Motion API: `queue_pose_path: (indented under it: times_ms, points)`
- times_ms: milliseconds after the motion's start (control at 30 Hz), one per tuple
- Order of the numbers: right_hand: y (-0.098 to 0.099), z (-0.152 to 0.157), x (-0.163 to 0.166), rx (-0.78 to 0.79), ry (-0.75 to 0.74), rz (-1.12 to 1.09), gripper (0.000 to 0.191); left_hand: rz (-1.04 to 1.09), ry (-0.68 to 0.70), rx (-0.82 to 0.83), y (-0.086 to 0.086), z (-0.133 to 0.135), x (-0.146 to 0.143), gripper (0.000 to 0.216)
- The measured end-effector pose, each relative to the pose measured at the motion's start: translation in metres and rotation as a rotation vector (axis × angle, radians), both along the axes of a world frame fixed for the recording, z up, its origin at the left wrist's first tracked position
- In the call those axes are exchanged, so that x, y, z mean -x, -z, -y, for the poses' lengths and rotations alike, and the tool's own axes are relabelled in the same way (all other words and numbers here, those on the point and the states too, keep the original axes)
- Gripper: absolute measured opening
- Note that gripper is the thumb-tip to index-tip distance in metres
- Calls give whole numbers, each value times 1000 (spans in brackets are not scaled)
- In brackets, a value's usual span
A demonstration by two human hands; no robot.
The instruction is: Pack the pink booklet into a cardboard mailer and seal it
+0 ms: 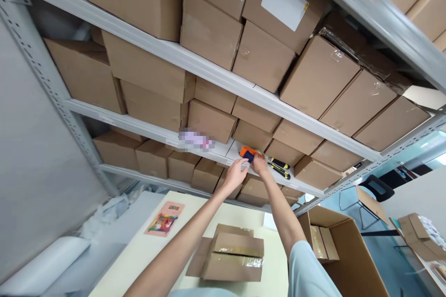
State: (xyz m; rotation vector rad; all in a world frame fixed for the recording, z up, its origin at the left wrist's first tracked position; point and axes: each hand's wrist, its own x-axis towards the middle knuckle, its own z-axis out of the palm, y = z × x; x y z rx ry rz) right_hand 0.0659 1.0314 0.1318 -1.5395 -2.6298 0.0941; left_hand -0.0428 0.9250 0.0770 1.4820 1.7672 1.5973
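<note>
My right hand is closed on an orange and dark-blue tool that looks like a tape dispenser, at the front edge of the middle shelf. Just left of it is my left hand, fingers stretched toward the tool; whether they touch it cannot be made out. To the right of my right hand, black-and-yellow utility knives lie on the same shelf. A blurred pale purple item is further left on this shelf. My palm hides part of the tool.
Brown cardboard boxes fill the grey metal rack. Below, a pale table bears a cardboard box with taped flaps and a pink printed booklet. An open large carton with smaller boxes inside stands at the right.
</note>
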Motion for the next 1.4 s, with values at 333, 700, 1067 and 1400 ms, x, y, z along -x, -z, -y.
queue_pose_path:
  times_ms: [333, 700, 1067, 1400]
  points:
    - [39, 48, -35, 102, -45, -383, 44, 195, 19, 64, 37, 65, -7, 32]
    - [86, 248, -95, 529, 41, -1171, 49, 309, 156, 135, 27, 195, -55, 26]
    - [67, 294, -122, 733, 128, -1147, 62, 235, 337, 215, 11, 245, -60, 26]
    - [47, 310, -149, 734, 7, -912, 55, 149, 236, 117, -48, 235, -20, 35]
